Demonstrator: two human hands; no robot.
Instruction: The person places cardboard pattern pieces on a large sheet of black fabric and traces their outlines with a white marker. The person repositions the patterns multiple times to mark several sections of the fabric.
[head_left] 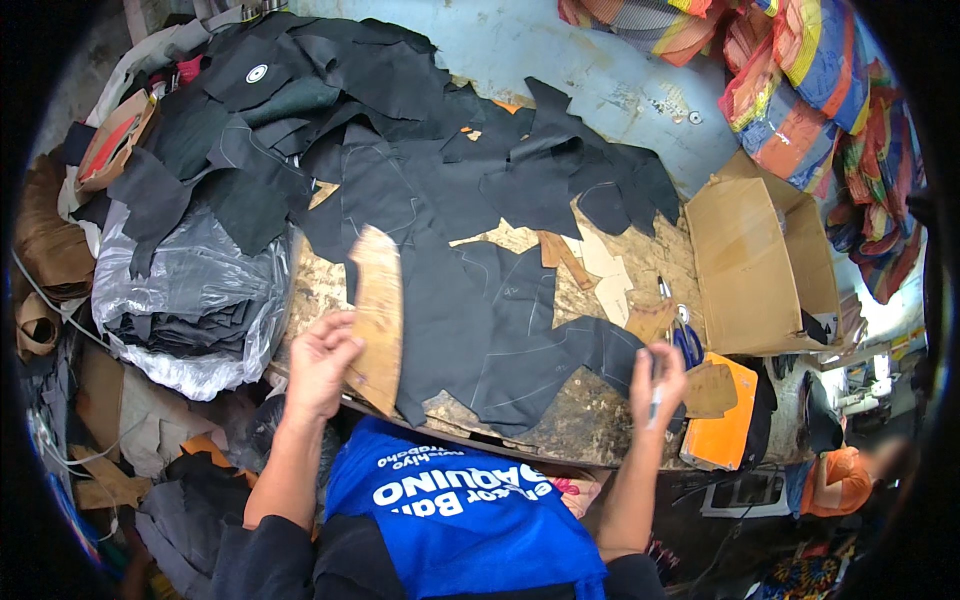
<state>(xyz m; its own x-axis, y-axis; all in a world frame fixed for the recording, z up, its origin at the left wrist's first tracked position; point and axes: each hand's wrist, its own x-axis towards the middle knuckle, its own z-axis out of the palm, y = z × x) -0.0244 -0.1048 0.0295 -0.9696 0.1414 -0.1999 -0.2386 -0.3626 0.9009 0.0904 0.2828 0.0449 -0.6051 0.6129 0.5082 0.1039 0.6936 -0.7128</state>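
At the near left of the bench (316,292), the person's left hand (325,362) pinches a curved brown piece (378,318) over the dark sheet (440,325), touching or raised, one cannot tell. To the right, the half-curled right hand (657,385) holds a slim pale tool (655,406), probably a marker. Pale outlines suggest pattern-marking is in hand; the next move likely calls for seating the piece flat and steadying it.

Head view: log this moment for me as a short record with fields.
Left hand: holds curved tan template
Right hand: holds slim pen-like tool
Black sheet material: spread on worktable, pale outlines marked
Left side: clear plastic bag with dark pieces inside
Right side: open cardboard box, orange object
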